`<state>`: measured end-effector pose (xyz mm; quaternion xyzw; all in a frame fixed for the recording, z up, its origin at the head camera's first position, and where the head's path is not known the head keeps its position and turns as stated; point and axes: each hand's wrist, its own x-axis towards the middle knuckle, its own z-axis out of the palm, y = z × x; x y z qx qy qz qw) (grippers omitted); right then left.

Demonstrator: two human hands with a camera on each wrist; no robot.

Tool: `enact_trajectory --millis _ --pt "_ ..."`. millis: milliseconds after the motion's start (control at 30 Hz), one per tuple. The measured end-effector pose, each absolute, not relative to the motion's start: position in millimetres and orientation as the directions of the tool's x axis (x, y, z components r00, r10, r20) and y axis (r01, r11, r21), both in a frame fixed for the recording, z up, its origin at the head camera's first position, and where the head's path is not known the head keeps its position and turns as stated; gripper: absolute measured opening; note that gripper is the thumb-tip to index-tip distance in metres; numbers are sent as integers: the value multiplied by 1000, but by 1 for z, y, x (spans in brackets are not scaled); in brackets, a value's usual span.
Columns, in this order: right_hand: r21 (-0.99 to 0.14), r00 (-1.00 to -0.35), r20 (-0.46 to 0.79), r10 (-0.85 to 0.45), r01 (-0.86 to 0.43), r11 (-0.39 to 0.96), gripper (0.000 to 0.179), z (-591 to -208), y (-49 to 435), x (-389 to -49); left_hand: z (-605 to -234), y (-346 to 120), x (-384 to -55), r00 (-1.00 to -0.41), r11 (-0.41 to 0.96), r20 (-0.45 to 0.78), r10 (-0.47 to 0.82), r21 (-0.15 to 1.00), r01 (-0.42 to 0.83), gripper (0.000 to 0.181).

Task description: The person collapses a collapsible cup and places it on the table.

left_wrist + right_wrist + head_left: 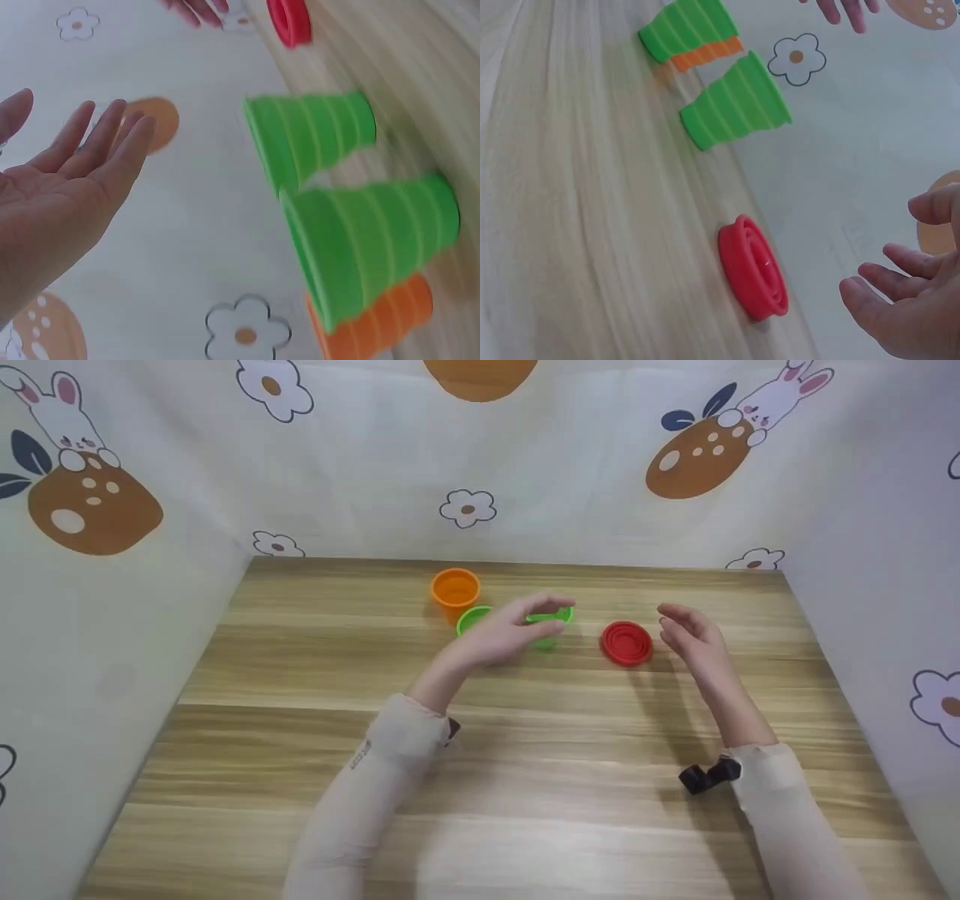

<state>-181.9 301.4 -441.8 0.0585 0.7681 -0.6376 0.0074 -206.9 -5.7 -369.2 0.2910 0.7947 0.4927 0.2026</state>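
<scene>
My left hand (514, 628) hovers over two green collapsible cups, its fingers extended and holding nothing. One green cup (375, 244) stands under the wrist, the other green cup (736, 103) below the fingertips; both are expanded and partly hidden by the hand in the head view. Behind them an orange collapsible cup (455, 589) stands upright. A red collapsible cup (626, 643), folded flat into rings, lies on the table to the right. Just right of it my right hand (694, 639) is raised, apart from the cup, fingers loosely bent with nothing in them.
The wood-grain table (510, 780) carries the cups near its back edge. A white cloth (360, 472) with rabbit and flower prints hangs behind and along both sides. A small black camera (709, 775) is worn at the right wrist.
</scene>
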Motion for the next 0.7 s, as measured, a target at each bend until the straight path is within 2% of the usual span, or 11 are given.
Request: enact_trajectory --millis 300,467,700 --pt "-970 -998 -59 7 59 238 50 -424 279 -196 -358 -56 -215 -825 377 16 565 885 275 42" --pt "-966 -999 -53 -13 48 255 47 -423 266 -202 -364 -73 -217 -849 333 42 526 909 251 42" --pt "-976 -998 -49 -48 37 215 46 -427 248 -208 -379 -86 -218 -894 278 70 443 937 212 40"
